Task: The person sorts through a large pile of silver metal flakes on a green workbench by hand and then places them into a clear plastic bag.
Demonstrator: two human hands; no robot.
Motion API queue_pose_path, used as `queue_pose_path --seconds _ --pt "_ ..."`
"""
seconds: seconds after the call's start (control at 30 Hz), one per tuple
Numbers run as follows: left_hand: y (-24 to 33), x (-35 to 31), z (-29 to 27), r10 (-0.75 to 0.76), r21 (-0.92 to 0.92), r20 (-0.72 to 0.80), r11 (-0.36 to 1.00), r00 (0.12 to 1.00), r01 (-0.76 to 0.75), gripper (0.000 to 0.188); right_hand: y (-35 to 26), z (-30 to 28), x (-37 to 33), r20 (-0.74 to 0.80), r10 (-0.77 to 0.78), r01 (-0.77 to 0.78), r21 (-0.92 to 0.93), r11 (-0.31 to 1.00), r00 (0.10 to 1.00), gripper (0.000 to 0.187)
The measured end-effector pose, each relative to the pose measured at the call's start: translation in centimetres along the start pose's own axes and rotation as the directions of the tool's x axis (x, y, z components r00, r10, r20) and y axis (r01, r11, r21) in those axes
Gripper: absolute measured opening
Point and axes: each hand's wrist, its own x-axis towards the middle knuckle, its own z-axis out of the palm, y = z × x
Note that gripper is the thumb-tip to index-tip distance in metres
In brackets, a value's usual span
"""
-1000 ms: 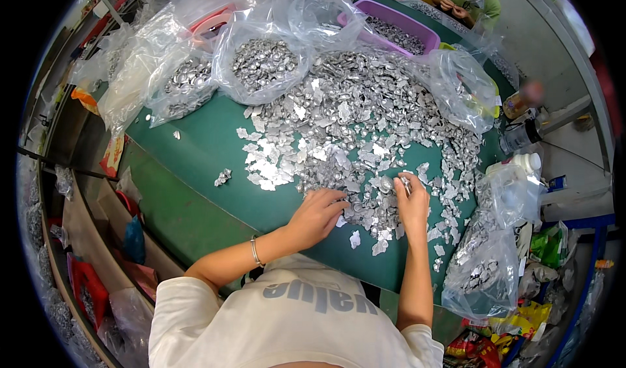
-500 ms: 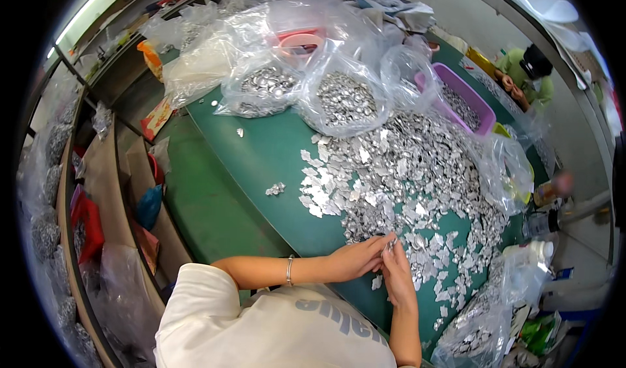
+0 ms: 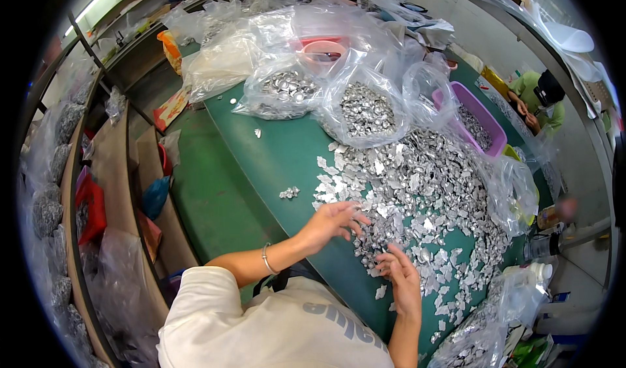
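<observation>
Small silver metal pieces (image 3: 450, 189), many flat and jagged like leaves, lie in a wide heap on the green table (image 3: 244, 149). My left hand (image 3: 331, 227) hangs over the near left edge of the heap, its fingers spread and somewhat blurred, nothing visible in them. Lower and to the right, my right hand (image 3: 402, 278) is raised beside the loose pieces with its fingers loosely bent and apart; I see nothing held in it. A gap separates the two hands. Off to the left sits a little cluster of metal pieces (image 3: 289, 192).
Behind the heap stand open plastic bags of rounded metal parts (image 3: 365, 110) and a pink tub (image 3: 324, 50). A purple bin (image 3: 499, 140) is at the right. Another filled bag (image 3: 466, 335) lies near right. Shelves (image 3: 114, 192) line the left; a co-worker in green (image 3: 541, 97) works far right.
My hands were together, fingertips meeting around something small; now they are apart. The left has moved up and left over the heap, and both hands have opened. The view has shifted slightly.
</observation>
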Motion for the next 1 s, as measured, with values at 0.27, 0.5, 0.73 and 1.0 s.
queue_pose_path --seconds 0.27,0.5,0.73,1.0 --pt "1.0 -0.9 -1.6 0.109 -0.121 0.059 0.988 0.992 -0.101 0.035 0.7 0.5 0.3 0.036 0.01 -0.009 -0.044 0.999 0.999 0.03" --pt "0.3 -0.4 -0.6 -0.053 -0.096 0.143 0.993 0.988 0.067 0.037 1.3 0.0 -0.1 0.027 -0.002 0.003 -0.046 0.999 1.0 0.028" --pt "-0.2 1.3 0.2 -0.138 0.05 0.184 0.99 0.973 0.131 0.037 1.9 -2.6 -1.2 -0.302 -0.178 0.105 -0.242 0.965 0.937 0.025" --pt "9.8 12.2 2.7 0.337 0.367 0.239 0.837 0.911 -0.406 0.044 2.8 -5.5 -2.3 -0.464 -0.244 0.115 -0.289 0.951 0.852 0.022"
